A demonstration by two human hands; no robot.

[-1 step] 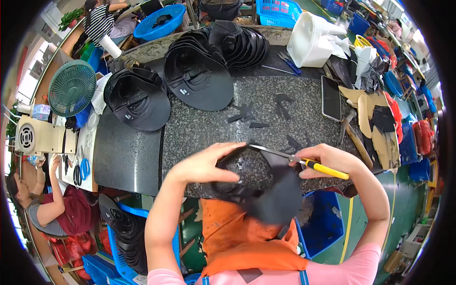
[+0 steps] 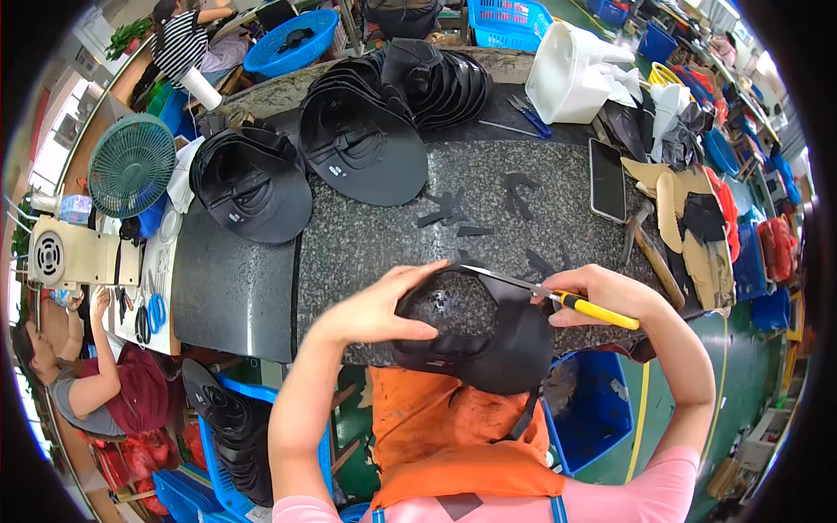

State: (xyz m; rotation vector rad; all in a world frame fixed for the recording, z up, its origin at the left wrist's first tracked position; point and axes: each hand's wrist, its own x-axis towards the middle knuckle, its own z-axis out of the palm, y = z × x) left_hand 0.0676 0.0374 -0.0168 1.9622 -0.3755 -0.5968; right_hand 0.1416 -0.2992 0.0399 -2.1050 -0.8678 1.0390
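My left hand (image 2: 388, 305) grips the left rim of a black shoe upper (image 2: 514, 349), thumb inside its round opening and fingers along the far edge. The upper hangs over the near edge of the stone-topped bench, in front of my orange apron (image 2: 410, 410). My right hand (image 2: 586, 295) is closed round a yellow-handled knife (image 2: 602, 312). Its long thin metal blade points left, with the tip at the upper's far rim, near my left fingertips. Small black offcuts (image 2: 446, 207) lie on the bench beyond.
Stacked black uppers (image 2: 366, 157) stand at the far left. On the right are a phone (image 2: 608, 180), a hammer (image 2: 654, 253) and a white container (image 2: 567, 74). A blue bin (image 2: 593, 401) sits below the bench. Another person (image 2: 91, 375) works at the left, beside a green fan (image 2: 132, 166).
The upper, blurred by motion before, now shows sharply, its near end a little higher. Both hands keep nearly the same place and hold.
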